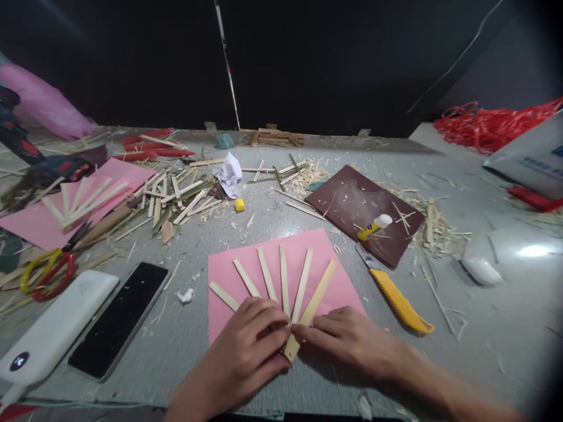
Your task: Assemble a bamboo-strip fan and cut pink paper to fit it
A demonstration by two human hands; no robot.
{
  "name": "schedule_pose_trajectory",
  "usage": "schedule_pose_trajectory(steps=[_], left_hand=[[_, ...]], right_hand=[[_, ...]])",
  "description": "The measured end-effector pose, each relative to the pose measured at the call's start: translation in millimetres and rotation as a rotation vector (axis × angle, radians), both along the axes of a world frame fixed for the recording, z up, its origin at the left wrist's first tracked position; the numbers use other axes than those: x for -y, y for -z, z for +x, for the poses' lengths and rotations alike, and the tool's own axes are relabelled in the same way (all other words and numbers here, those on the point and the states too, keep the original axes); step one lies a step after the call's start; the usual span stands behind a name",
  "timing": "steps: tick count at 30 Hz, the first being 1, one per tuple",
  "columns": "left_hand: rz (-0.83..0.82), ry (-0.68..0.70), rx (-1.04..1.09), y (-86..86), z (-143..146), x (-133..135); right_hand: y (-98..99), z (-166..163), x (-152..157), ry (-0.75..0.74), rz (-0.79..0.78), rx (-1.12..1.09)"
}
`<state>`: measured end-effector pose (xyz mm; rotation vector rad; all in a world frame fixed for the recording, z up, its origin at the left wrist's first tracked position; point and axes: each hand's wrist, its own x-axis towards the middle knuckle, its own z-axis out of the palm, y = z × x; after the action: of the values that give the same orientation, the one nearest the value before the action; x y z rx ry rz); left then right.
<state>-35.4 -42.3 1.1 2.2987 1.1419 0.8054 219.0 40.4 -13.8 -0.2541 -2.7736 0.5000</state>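
Observation:
A pink paper sheet (246, 264) lies on the grey table in front of me. Several thin bamboo strips (284, 281) fan out across it from one point at its near edge. My left hand (246, 351) rests flat over the base of the fan, fingers pressing the strip ends down. My right hand (347, 337) comes in from the right, its fingertips pinched on the lower end of the widest, rightmost strip (314, 305).
A yellow utility knife (398, 299) lies right of the sheet, a glue tube (373, 227) on a brown board (347, 199) behind it. A black phone (118, 319), white power bank (57, 325) and scissors (48, 272) sit left. Bamboo scraps (176, 196) and another fan on pink paper (39, 225) lie far left.

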Motion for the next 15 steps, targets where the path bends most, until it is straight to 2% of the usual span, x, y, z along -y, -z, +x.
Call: schedule_pose_trajectory(steps=[5,15], left_hand=[[0.053,-0.025,0.006,8.3,-4,-2],[0.055,-0.052,0.075,18.5,-7,-6]], right_hand=[[6.6,-1,0,0.003,0.012,-0.034],[9.1,0,-1,0.003,0.011,0.010]])
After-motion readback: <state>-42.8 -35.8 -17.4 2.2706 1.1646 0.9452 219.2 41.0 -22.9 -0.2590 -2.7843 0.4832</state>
